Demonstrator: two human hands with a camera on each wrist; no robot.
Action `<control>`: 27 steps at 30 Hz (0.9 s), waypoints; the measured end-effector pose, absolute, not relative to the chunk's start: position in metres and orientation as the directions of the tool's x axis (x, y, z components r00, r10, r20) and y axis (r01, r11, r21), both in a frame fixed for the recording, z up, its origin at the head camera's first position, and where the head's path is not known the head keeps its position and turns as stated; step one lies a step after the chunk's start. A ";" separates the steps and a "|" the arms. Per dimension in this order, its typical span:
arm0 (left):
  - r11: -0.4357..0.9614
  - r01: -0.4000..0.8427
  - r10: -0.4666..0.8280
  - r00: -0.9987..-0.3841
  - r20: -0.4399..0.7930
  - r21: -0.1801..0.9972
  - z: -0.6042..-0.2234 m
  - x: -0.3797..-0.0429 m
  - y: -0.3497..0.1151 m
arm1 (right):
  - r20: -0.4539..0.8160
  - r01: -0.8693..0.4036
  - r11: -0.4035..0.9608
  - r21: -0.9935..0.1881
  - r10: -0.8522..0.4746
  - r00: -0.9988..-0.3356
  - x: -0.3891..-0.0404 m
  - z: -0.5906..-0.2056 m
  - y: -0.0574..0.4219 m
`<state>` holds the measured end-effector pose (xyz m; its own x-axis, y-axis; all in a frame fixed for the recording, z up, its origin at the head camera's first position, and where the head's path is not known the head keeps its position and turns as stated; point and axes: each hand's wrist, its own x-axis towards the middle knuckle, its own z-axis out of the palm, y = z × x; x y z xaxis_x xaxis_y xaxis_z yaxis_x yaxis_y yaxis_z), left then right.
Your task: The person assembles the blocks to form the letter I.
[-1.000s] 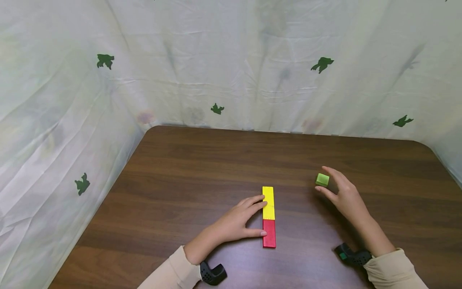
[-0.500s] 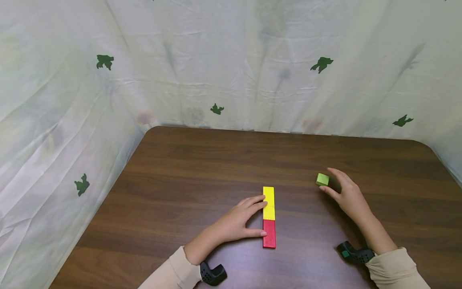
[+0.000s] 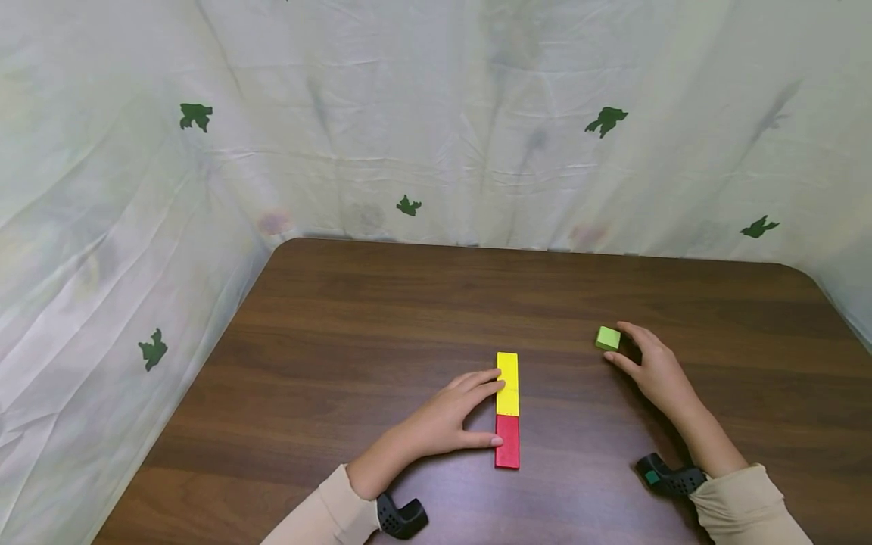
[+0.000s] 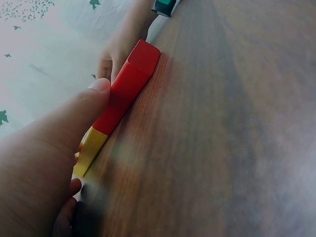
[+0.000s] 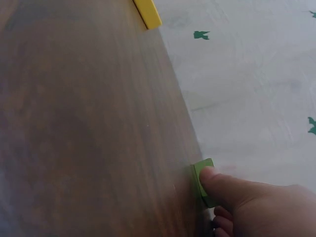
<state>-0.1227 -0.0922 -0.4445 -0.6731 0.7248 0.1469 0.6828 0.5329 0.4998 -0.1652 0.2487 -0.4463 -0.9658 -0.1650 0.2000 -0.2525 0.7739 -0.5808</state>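
A yellow block point(image 3: 507, 384) and a red block point(image 3: 507, 442) lie end to end on the table in one straight line. From their left side, my left hand point(image 3: 439, 420) rests its fingertips at the yellow block and its thumb at the red one. In the left wrist view the thumb point(image 4: 100, 85) overlaps the red block's side. Farther back on the right sits a small green block point(image 3: 608, 338). My right hand point(image 3: 654, 371) is just right of it, thumb and fingers spread in a curve with their tips close to the block. In the right wrist view the thumb point(image 5: 222, 186) overlaps the green block.
The brown wooden table point(image 3: 381, 303) has rounded far corners. Behind it and on the left hangs a pale cloth point(image 3: 443, 113) with dark green bird-like shapes. A black camera is strapped on each wrist.
My right hand has drawn slightly to the right, so its thumb and fingers no longer reach around the green block. The left hand and the blocks have stayed put.
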 end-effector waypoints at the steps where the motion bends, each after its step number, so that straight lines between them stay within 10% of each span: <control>1: 0.533 0.682 0.724 -0.674 0.146 0.501 -0.444 -0.123 -0.092 | 0.205 -0.256 0.774 -0.579 -0.166 -0.965 -0.166 -0.447 0.249; 27: 0.540 0.675 0.722 -0.678 0.135 0.502 -0.445 -0.124 -0.092 | 0.306 -0.317 0.765 -0.560 -0.165 -0.938 -0.166 -0.441 0.243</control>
<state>-0.1237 -0.0919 -0.4449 -0.6782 0.7223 0.1353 0.6753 0.5400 0.5023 -0.1662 0.2426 -0.4411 -0.9378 -0.1646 0.3057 -0.3170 0.7654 -0.5601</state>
